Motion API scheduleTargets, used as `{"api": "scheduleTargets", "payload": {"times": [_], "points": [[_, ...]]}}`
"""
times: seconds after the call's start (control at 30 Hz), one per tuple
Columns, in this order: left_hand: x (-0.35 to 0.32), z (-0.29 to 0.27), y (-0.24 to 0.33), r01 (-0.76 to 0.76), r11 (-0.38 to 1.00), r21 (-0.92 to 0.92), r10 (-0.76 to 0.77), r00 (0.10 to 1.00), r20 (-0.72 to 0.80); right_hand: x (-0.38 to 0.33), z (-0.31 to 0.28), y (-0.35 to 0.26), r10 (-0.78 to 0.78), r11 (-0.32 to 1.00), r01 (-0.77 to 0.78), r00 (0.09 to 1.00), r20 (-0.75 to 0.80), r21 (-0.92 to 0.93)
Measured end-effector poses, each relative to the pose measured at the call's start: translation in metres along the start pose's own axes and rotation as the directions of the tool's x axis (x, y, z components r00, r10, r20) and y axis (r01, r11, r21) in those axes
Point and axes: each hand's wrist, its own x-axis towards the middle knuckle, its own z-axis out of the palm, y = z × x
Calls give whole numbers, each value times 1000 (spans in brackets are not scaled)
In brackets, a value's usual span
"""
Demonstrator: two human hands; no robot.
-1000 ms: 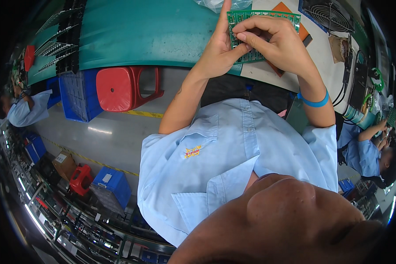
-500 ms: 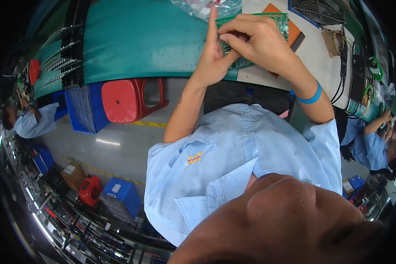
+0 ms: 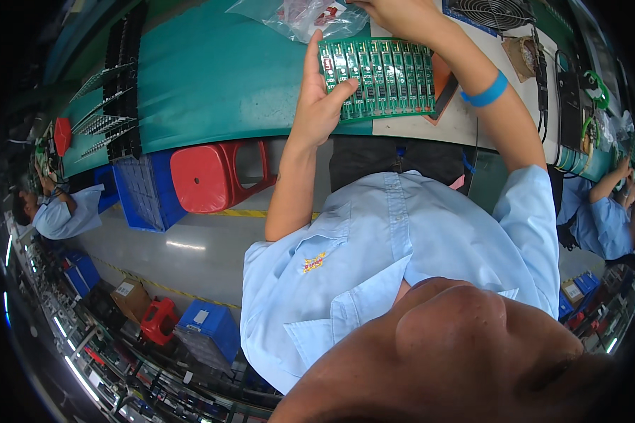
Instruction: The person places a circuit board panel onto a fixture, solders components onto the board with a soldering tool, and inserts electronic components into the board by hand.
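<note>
left hand [image 3: 319, 106] up over the bench [image 3: 212, 77], forearm rising from the shirt [image 3: 402, 247], elbow bent. index finger straight along the left edge of the board [image 3: 379, 76], thumb pressed on its lower left corner, other fingers curled behind, so it's clamped on the board. board is a green panel of repeated strips, held flat-on to the camera above the bench edge, just under a clear bag [image 3: 303, 15] of red parts. orange pad [image 3: 441, 84] peeks out behind the board's right side.

right hand [image 3: 395, 13] at the top rim, arm stretched up, blue wristband [image 3: 488, 90] on the wrist. knuckles sit just above the board's top edge; fingers are cut off by the frame, so can't tell if it's gripping anything or how open it is.

fan [image 3: 490, 10] at top right is partly cropped. the person's own face fills the bottom, blurred. red stool [image 3: 212, 176] stands under the bench.
</note>
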Motion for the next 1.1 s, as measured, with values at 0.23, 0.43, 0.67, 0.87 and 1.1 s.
{"api": "scheduleTargets", "payload": {"times": [0.23,0.43,0.67,0.87,1.1], "points": [[25,36,-8,2,994,-111,21,979,202,19,-33,118,211,904,-191,977,12,-384],[23,33,-8,32,990,-134,-7,984,179,18,-11,161,-52,980,43,998,-45,-193],[20,28,-10,-39,972,-231,74,987,145,-22,-62,102,283,919,-246,956,-78,309],[22,28,-20,-158,962,-221,191,972,137,-43,-37,58,160,779,5,965,-207,627],[21,23,-26,-173,958,-230,213,963,164,-53,-25,47,168,737,-75,983,-74,671]]}}
